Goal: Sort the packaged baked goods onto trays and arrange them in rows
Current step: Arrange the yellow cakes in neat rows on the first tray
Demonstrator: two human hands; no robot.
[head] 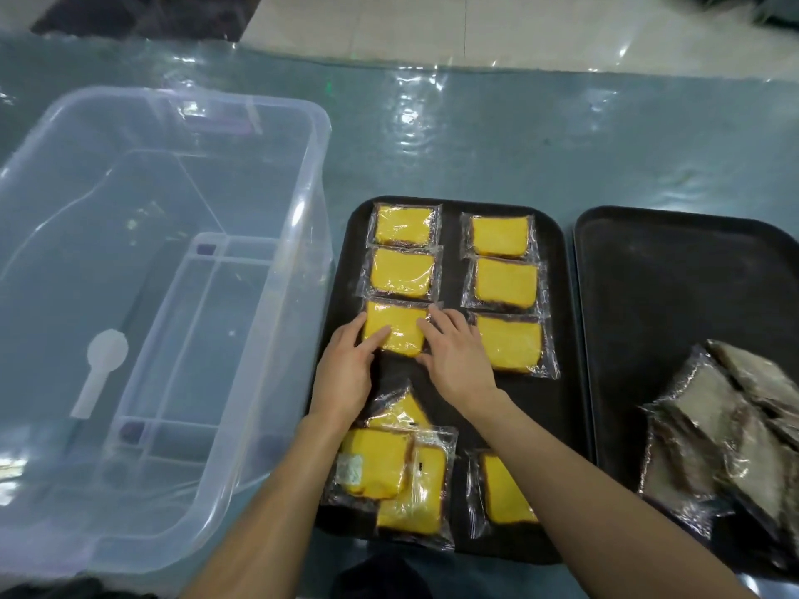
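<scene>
Fingers (377, 337) of our left hand (346, 376) lie nearly straight and close together, flat on the yellow cake packet (400, 328), while our right hand (456, 363) rests slightly spread fingers along the packet's other edge; neither hand pinches it, both only press and steady it. The packet sits at the centre of the frame, third down in the left column on the black tray (450, 270), just below two packets already in line and beside a second column of three. We judge the slice to be light and soft, easy to dent, and its clear wrap looks slick and crinkly, so we would guide it by the short edges or slide it with flat pads, not squeeze the middle. Both forearms reach in from the lower edge of the frame, wrists low, palms down over the tray. Loose yellow packets (385, 469) overlap in the tray's lower part, still to be lined up. Brown packets (726, 430) lie heaped on the second tray (674, 296) at the right.
</scene>
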